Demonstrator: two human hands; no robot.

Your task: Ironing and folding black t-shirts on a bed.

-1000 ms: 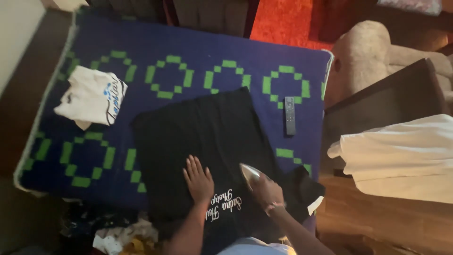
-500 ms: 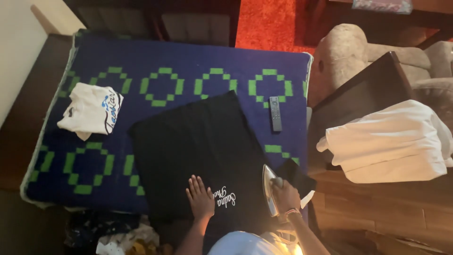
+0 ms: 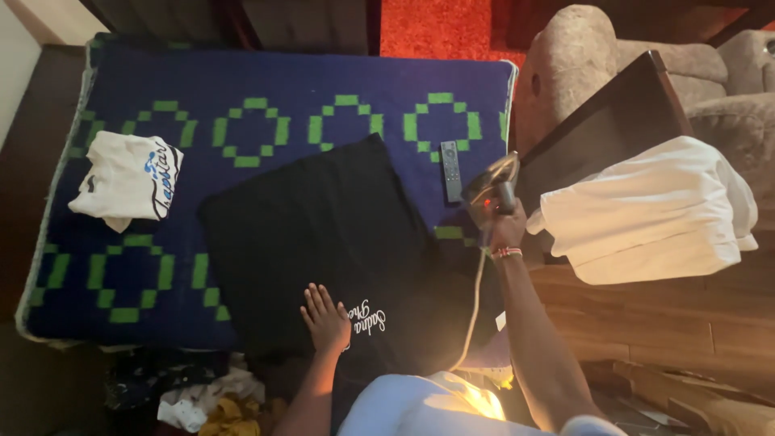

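A black shirt (image 3: 315, 234) with white script lettering lies spread on a blue blanket with green ring patterns (image 3: 266, 89). My left hand (image 3: 324, 316) rests flat on the shirt's near edge, fingers apart, beside the lettering. My right hand (image 3: 502, 220) grips the handle of a clothes iron (image 3: 489, 187), lifted off the shirt at the blanket's right edge, close to a black remote control (image 3: 451, 169). The iron's cord (image 3: 475, 299) runs back toward my body.
A folded white shirt with a blue and black print (image 3: 125, 178) lies at the blanket's left. White folded cloth (image 3: 646, 214) sits on a dark board (image 3: 613, 121) to the right, beside a beige armchair (image 3: 581, 56). A heap of clothes (image 3: 194, 396) lies by the near edge.
My right hand has lifted the iron off the shirt's lower right part and carried it away and to the right, past the remote. My left hand stays pressed on the shirt.
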